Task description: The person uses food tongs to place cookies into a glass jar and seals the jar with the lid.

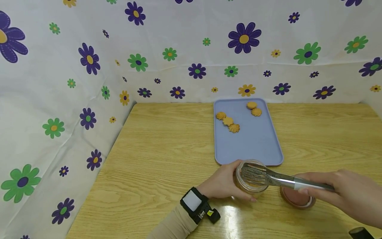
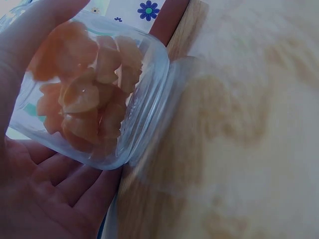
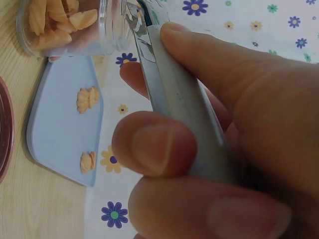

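My left hand (image 1: 225, 182) curls around the side of a clear glass jar (image 1: 250, 190), with the thumb and fingers on opposite sides. Several shell-shaped cookies (image 2: 82, 94) show through the glass in the left wrist view. My right hand (image 1: 343, 192) grips the handle of metal tongs (image 1: 282, 179), fingers wrapped around it in the right wrist view. The tongs' slotted head lies over the jar's open mouth in the head view. A round reddish-brown lid (image 1: 298, 198) rests on the table beneath the tongs' handle, right of the jar.
Just beyond the jar lies a blue tray (image 1: 253, 146). Three cookies (image 1: 228, 121) sit in a row on its left side, and a pair of cookies (image 1: 256, 112) near its far right corner. A flowered cloth (image 1: 179, 43) hangs behind the wooden table (image 1: 161, 142).
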Demonstrator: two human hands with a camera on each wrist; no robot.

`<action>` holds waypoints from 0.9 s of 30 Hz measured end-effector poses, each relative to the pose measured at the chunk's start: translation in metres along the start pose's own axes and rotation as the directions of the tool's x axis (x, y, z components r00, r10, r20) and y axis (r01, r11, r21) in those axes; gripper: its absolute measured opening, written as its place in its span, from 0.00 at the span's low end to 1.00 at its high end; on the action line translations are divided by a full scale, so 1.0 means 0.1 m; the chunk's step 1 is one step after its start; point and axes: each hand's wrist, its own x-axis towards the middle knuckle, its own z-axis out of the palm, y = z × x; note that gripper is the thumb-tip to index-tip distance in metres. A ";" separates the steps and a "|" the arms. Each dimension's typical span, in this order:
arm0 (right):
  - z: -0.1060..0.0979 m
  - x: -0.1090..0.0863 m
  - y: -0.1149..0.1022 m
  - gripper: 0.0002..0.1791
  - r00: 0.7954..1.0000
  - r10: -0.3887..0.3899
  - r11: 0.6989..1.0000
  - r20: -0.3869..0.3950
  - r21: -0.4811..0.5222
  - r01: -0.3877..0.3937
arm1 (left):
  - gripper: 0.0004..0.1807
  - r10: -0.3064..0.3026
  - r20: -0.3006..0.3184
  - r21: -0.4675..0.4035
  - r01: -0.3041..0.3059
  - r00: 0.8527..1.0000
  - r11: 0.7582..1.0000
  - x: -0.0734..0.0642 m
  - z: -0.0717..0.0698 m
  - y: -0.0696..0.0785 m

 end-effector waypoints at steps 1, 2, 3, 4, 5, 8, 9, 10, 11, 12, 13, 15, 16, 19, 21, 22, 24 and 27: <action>0.00 0.00 0.00 0.30 1.000 0.008 1.000 0.008 0.002 -0.008 | 0.52 0.000 0.001 -0.002 0.000 1.000 1.000 0.00 0.00 0.00; 0.00 0.00 0.00 0.31 1.000 0.012 1.000 0.010 0.003 -0.012 | 0.52 0.000 0.001 -0.002 0.000 1.000 1.000 0.00 0.00 0.00; 0.00 0.01 0.00 0.31 1.000 0.017 1.000 0.014 0.005 -0.017 | 0.52 0.001 0.001 -0.003 -0.001 1.000 1.000 -0.01 0.00 0.00; 0.00 0.01 0.01 0.31 1.000 0.017 1.000 0.015 0.006 -0.018 | 0.52 0.001 0.001 -0.001 -0.001 1.000 1.000 -0.01 0.00 0.00; 0.00 0.01 0.01 0.31 1.000 0.016 1.000 0.013 0.008 -0.016 | 0.52 0.001 0.002 -0.001 -0.001 1.000 1.000 -0.01 0.00 0.01; -0.01 0.03 0.01 0.31 1.000 0.012 0.999 0.005 0.037 -0.012 | 0.52 0.002 0.007 0.003 -0.002 1.000 1.000 -0.01 0.00 0.01; -0.01 0.05 0.02 0.30 1.000 0.011 0.999 -0.004 0.053 -0.011 | 0.52 0.004 0.010 0.001 -0.004 1.000 1.000 -0.01 -0.01 0.00; -0.02 0.06 0.02 0.30 1.000 0.007 0.998 -0.017 0.062 -0.006 | 0.53 0.006 0.012 0.002 -0.006 1.000 1.000 0.00 -0.01 0.00; -0.03 0.09 0.02 0.30 1.000 0.008 0.997 -0.027 0.076 -0.006 | 0.53 0.008 0.014 0.001 -0.008 1.000 1.000 0.00 -0.01 0.00; -0.04 0.12 0.03 0.31 0.999 0.013 0.996 -0.030 0.089 -0.010 | 0.53 0.010 0.013 0.006 -0.010 1.000 1.000 0.00 -0.01 0.00; -0.06 0.16 0.03 0.33 0.999 0.018 0.996 -0.037 0.093 -0.014 | 0.52 0.014 0.013 0.006 -0.014 1.000 1.000 0.01 -0.01 0.00; -0.10 0.26 0.03 0.36 0.997 0.026 0.996 -0.069 0.090 -0.020 | 0.52 0.018 0.011 0.011 -0.018 1.000 1.000 0.01 -0.01 -0.01; -0.12 0.32 0.03 0.38 0.996 0.030 0.996 -0.078 0.086 -0.024 | 0.51 0.020 0.009 0.016 -0.020 1.000 1.000 0.01 -0.01 -0.01; -0.17 0.52 0.03 0.44 0.993 0.054 0.995 -0.101 0.089 -0.045 | 0.48 0.027 0.008 0.024 -0.027 1.000 0.999 0.01 -0.02 -0.02; -0.19 0.65 0.04 0.47 0.992 0.068 0.993 -0.108 0.098 -0.058 | 0.47 0.028 0.008 0.024 -0.028 1.000 0.999 0.01 -0.02 -0.01; -0.20 0.72 0.04 0.48 0.991 0.067 0.993 -0.115 0.101 -0.056 | 0.47 0.028 0.009 0.021 -0.029 1.000 0.999 0.00 -0.02 -0.01; -0.19 0.84 0.04 0.49 0.990 0.069 0.993 -0.126 0.104 -0.056 | 0.47 0.029 0.010 0.018 -0.029 1.000 0.999 0.00 -0.02 0.00; -0.16 1.01 0.07 0.49 0.987 0.066 0.994 -0.148 0.093 -0.052 | 0.47 0.028 0.011 0.016 -0.028 1.000 0.999 0.00 -0.03 0.00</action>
